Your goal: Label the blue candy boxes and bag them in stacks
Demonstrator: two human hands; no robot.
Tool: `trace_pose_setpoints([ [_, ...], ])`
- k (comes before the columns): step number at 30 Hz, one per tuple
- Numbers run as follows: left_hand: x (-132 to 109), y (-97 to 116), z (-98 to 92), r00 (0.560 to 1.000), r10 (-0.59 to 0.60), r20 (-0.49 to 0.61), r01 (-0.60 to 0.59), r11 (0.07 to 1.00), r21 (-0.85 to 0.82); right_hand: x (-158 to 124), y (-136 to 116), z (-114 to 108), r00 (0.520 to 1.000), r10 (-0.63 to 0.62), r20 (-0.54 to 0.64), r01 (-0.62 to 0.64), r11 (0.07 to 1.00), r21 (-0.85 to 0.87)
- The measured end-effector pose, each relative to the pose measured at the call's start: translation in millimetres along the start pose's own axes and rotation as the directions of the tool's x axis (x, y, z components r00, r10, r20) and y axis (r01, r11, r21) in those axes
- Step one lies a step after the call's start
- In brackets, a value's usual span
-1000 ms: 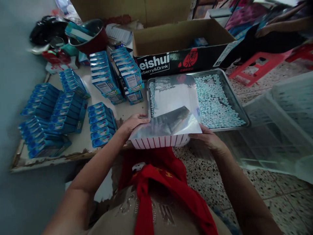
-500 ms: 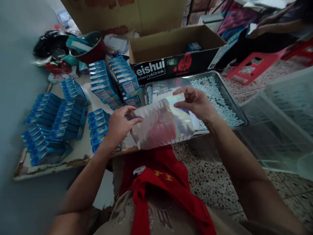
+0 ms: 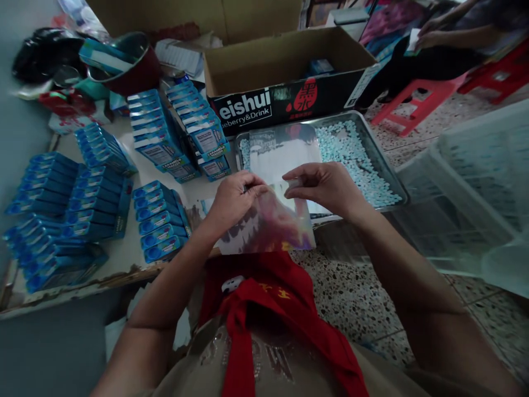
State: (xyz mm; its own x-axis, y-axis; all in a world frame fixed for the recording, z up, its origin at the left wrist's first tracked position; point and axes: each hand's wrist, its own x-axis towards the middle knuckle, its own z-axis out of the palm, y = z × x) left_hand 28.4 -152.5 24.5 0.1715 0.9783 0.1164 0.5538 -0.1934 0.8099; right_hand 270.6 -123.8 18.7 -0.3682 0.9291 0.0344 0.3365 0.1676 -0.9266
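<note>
A shiny, reflective sheet (image 3: 285,223) with rainbow glints hangs in front of me, above the red apron. My left hand (image 3: 237,201) pinches its upper edge between thumb and fingers. Close by on the right, my right hand (image 3: 326,184) has thumb and fingertips drawn together at the sheet's top. A small pale bit shows between them, too unclear to name. Behind the sheet, a metal tray (image 3: 403,193) holds many small pale-blue pieces (image 3: 351,154). A clear-and-white flat sheet (image 3: 281,154) lies over the tray's left part.
Rows of small blue boxes (image 3: 159,220) stand on the table at left. An open black carton (image 3: 289,102) is behind the tray. A red bowl (image 3: 144,71) sits at the back left. Translucent crates (image 3: 475,165) are on the right. Another person sits near a red stool (image 3: 417,102).
My left hand has slid along the sheet's edge toward my right hand, and the sheet now hangs lower and more bent. The view has shifted, so the boxes appear farther left.
</note>
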Motion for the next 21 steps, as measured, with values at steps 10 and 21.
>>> trace_pose_setpoints([
  [10,-32,19,2.0,0.979,0.203,0.002,-0.197,0.949,0.246,-9,-5,5,0.903,0.314,0.294,-0.400,0.863,0.308],
  [21,-30,15,11.5,0.971,0.007,0.238,0.006,0.998,-0.056,-25,-9,3,0.973,0.138,0.185,-0.167,0.974,0.154],
])
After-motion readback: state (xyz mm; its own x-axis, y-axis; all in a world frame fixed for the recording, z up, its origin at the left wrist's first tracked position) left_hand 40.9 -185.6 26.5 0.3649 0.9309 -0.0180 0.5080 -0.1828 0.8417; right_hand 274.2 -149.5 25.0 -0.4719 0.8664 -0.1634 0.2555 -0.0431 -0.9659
